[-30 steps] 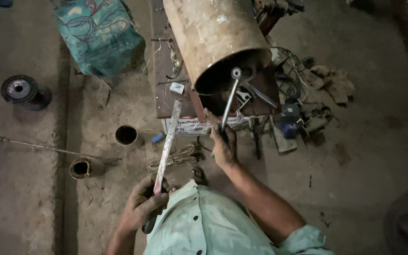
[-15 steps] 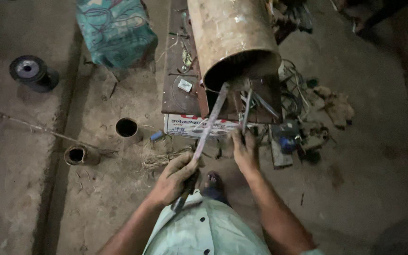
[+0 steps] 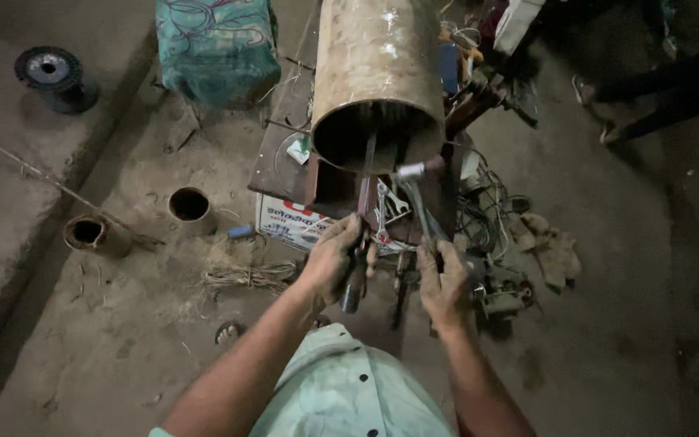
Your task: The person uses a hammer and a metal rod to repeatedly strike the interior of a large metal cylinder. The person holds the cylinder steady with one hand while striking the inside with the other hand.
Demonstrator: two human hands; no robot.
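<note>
Hands meet low in the head view, just in front of the open mouth of a big rusty metal cylinder (image 3: 378,73) lying on its side; the left hand (image 3: 333,259) is curled tight around the dark handle of a long flat tool (image 3: 363,206), whose blade runs up and away from the fist into the cylinder's dark opening; the right hand (image 3: 444,283) is closed around the shaft of a hammer (image 3: 416,194), its pale metal head standing just above and ahead of the knuckles, close beside the flat tool and near the cylinder's lower rim; between the two hands lie spanners (image 3: 386,210) on a printed carton (image 3: 285,222), which sits under a rusty plate (image 3: 281,158); to the right of the right hand, a tangle of wires (image 3: 479,214) and some crumpled rags (image 3: 552,251) lie on the dirt floor; to the left of the left hand, a bundle of thin strands (image 3: 244,277) lies near, with two short open pipe pieces (image 3: 189,206) farther out; well beyond the left hand, up past the cylinder, a teal sack (image 3: 216,44) and a dark wire spool (image 3: 52,74) stand; far beyond the right hand, another person's legs and sandalled feet (image 3: 608,113) show at the edge.
</note>
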